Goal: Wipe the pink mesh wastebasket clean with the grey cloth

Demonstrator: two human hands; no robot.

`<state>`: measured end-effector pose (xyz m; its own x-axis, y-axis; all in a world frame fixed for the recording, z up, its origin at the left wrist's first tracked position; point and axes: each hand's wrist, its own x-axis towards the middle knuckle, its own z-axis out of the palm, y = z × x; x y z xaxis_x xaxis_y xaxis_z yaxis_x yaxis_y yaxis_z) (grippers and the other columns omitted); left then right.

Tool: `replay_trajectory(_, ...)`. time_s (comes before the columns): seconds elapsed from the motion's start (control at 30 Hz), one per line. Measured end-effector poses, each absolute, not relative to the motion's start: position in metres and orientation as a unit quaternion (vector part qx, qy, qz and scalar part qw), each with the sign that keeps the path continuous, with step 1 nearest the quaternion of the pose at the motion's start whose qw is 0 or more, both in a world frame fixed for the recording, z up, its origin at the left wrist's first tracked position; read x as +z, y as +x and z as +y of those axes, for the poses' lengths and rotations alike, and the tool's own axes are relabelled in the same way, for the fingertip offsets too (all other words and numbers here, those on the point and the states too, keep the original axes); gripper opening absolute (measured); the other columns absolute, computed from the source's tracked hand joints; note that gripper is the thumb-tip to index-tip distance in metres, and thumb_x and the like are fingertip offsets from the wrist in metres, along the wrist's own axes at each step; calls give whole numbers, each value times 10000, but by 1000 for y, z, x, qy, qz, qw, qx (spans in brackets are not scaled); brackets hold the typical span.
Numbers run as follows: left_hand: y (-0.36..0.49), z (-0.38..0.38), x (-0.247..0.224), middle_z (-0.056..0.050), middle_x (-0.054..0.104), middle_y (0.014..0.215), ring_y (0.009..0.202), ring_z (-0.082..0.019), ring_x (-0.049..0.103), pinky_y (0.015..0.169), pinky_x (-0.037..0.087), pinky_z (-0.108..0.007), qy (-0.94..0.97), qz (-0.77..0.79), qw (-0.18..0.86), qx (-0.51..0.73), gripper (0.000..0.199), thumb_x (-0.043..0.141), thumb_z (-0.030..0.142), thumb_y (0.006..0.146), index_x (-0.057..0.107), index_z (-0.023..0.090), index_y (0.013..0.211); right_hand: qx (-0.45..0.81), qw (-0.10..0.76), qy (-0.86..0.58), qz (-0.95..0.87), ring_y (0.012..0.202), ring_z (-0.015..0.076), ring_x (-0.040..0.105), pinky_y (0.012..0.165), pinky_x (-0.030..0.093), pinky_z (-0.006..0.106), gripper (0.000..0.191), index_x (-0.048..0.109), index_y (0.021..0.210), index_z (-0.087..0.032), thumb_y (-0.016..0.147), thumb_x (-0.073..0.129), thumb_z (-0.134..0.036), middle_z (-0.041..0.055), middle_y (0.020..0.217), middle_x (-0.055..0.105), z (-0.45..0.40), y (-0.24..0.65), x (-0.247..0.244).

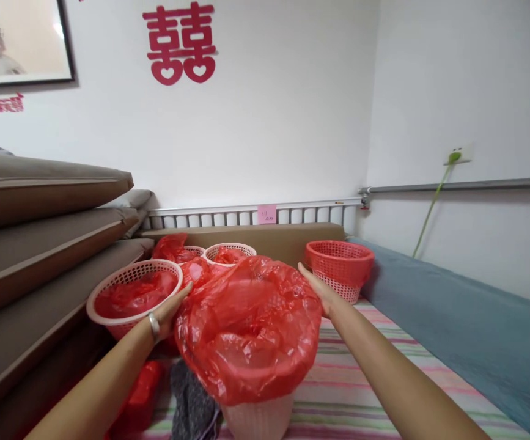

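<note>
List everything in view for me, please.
Plastic baskets: at least five, pale, left, centre, right
Plastic bags: several, red, in/over baskets
Striped sheet: one, multicoloured, underneath
Cushions: several, taupe, left
Cloth: one, grey, front
Board: one, brown, back
Radiator: one, white, back
Note: one, pink, radiator
Double-happiness cutout: one, red, wall
Smaller cutout: one, red, wall
Framed picture: one, pale, left
Plug: one, green, right
Panel: one, blue, right
Hands: two, bare, at front bag

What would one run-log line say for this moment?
red bag: draped over front basket | left hand: at bag's left edge | right hand: at bag's right edge
</note>
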<state>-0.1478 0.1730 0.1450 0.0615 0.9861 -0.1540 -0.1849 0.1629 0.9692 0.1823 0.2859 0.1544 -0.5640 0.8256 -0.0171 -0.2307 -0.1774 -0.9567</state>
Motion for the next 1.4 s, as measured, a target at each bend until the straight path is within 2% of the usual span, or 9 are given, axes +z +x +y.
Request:
replay_trajectory(0.13,-148,194,138,-112,755,789,746,-269,714,737,557,-378,454,514,542,485,247,713,342,694,679,134,823,668,399,-270,-568,965,227,635,875,472,378,439,583,1047,-178,842,421,-531,93,977,688,296,197,150)
replay_trajectory(0.23,-149,213,128,-39,720,775,690,-190,689,664,552,-314,483,575,449,484,173,679,287,756,645,134,827,518,391,-334,-683,955,212,634,845,478,341,357,588,1096,-206,787,530,-377,73,1031,679,302,196,140)
replay_trajectory(0.37,-153,237,112,-44,646,1025,856,-174,636,740,537,-363,508,673,313,438,206,566,280,865,602,146,1017,249,334,-498,-760,958,264,614,855,437,370,216,683,871,-204,673,596,-204,85,965,692,313,181,128)
replay_trajectory(0.47,-157,249,109,-60,607,1133,955,-208,611,806,519,-407,527,711,238,401,261,558,295,869,578,167,1095,201,333,-519,-761,1012,289,582,898,387,398,234,695,836,-221,644,588,-143,81,978,687,325,168,129)
replay_trajectory(0.63,-164,261,114,-65,599,1151,972,-217,607,818,514,-421,534,750,145,362,290,553,310,870,564,168,1122,194,348,-520,-756,978,191,604,872,403,262,407,700,878,-236,580,523,-23,12,986,693,356,163,130)
replay_trajectory(0.77,-169,267,106,-69,601,1146,963,-211,610,812,516,-421,524,774,103,341,296,549,312,873,558,165,1130,213,391,-537,-716,978,170,611,858,422,238,464,688,958,-210,593,479,-15,15,1002,692,375,170,112)
replay_trajectory(0.97,-168,277,94,-66,607,1133,953,-206,614,806,518,-412,532,778,93,321,281,550,309,873,565,170,1117,278,409,-525,-693,892,171,645,790,457,222,384,709,912,-177,611,505,-55,29,937,712,387,167,97)
replay_trajectory(1.17,-158,278,90,-65,617,1110,928,-197,620,793,523,-405,557,749,103,345,273,550,308,873,570,162,1103,307,404,-506,-697,848,216,646,752,460,260,179,723,728,-165,692,566,-244,48,813,721,381,164,103)
replay_trajectory(1.4,-151,249,89,-43,649,985,834,-168,635,743,530,-370,554,726,110,392,226,537,313,881,594,144,1021,329,433,-482,-687,908,185,634,808,454,256,290,703,913,-172,664,554,-181,54,980,700,364,180,98)
